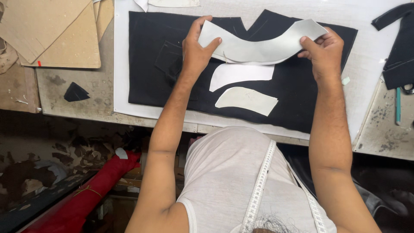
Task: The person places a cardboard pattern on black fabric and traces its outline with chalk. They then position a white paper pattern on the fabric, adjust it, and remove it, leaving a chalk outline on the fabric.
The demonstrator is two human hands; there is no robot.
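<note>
A curved white pattern piece (258, 45) is pinched at both ends by the left hand (196, 51) and right hand (323, 51) above black fabric (164, 86) near the table's far edge, and could crease if bowed further.

From my feed I see a worn worktable (77, 92), its top stained and scuffed; a white sheet (366, 64) covers most of it; brown cardboard pieces (60, 34) lie stacked at the far left corner; below the table edge the floor (39, 164) is dark and patchy; a red fabric roll (95, 190) leans there; the light is even and soft.
</note>
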